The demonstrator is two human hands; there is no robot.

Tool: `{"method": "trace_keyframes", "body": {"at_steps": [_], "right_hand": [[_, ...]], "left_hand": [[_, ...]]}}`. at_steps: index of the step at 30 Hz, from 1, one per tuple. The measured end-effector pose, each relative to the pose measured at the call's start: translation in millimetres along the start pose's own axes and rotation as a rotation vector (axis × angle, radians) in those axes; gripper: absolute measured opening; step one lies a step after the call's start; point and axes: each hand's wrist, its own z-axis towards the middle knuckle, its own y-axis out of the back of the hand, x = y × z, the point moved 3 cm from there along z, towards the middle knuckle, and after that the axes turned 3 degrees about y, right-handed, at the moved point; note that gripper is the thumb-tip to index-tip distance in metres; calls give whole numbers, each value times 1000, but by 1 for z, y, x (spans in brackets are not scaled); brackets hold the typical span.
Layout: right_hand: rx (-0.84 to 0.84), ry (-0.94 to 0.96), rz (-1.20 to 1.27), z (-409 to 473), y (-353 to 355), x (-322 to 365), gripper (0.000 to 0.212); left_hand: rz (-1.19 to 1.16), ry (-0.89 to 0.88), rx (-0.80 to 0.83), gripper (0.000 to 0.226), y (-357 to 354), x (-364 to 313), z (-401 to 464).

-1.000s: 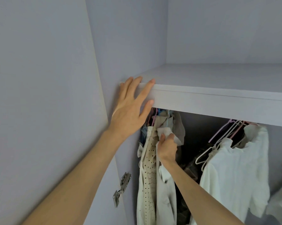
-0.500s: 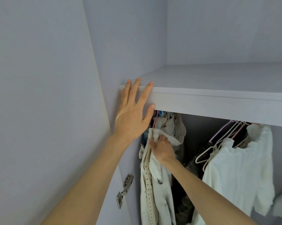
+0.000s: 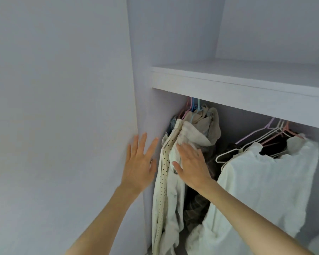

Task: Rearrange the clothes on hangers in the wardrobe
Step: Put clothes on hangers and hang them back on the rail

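Landmark = shelf (image 3: 228, 85) above the rail. L hand (image 3: 139, 162) sits below the shelf's left end, fingers straight and spread, holding nothing; looks flat against or just off the wardrobe side panel (image 3: 147, 111), prob bracing the body while the other arm reaches in, contact itself can't confirm. R hand (image 3: 191, 162) is lower, under the shelf's left part, fingers straight, palm laid on the cream garment (image 3: 191, 133), no grasp, looks like pressing/smoothing it toward the corner. That garment + dotted one (image 3: 164, 173) are bunched tight under the shelf's left end on coloured hangers (image 3: 192, 107), packed there to free up rail space imo. White top (image 3: 265, 181) hangs under the shelf's right half, well apart from the bunch, w/ a few bare hangers (image 3: 261, 137) crowded beside it. Rail itself hidden behind shelf edge. Judgement: left bunch compacted, right group not yet sorted, empties likely need pulling or spacing
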Motion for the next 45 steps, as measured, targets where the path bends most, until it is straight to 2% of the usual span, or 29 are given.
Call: {"method": "trace_keyframes", "body": {"at_steps": [2, 5, 8, 9, 13, 18, 21, 25, 28, 30, 33, 38, 42, 45], "right_hand": [[74, 75, -30, -18, -5, 15, 61], [152, 189, -2, -44, -19, 51, 65], [203, 346, 21, -72, -39, 95, 97], [226, 388, 28, -81, -45, 111, 100], [311, 510, 101, -123, -71, 182, 67], [351, 670, 306, -197, -85, 287, 75], [376, 793, 394, -247, -87, 360, 69], [384, 1001, 458, -326, -82, 462, 85], [408, 1187, 473, -394, -76, 531, 68], [447, 1294, 470, -438, -75, 566, 64], [501, 1465, 431, -501, -73, 608, 65], [563, 1708, 363, -585, -72, 667, 66], [612, 1879, 337, -637, -81, 705, 65], [646, 1983, 308, -674, -91, 731, 75]], "left_hand": [[47, 91, 51, 57, 1, 5, -45], [141, 196, 148, 59, 13, 19, -107], [277, 260, 202, 59, 40, 40, -167], [311, 298, 211, 59, 51, 47, -188], [388, 485, 210, 58, 102, 66, -279], [395, 833, 149, 59, 160, 73, -404], [400, 1054, 94, 59, 207, 70, -481], [463, 1314, 32, 59, 279, 54, -599], [495, 1531, 20, 62, 326, 32, -689], [543, 1649, 13, 71, 348, 12, -740], [568, 1782, -109, 75, 373, -24, -799], [577, 2022, -254, 67, 395, -72, -874], [521, 2228, -257, 58, 397, -98, -919], [510, 2320, -329, 66, 405, -108, -947]]}}
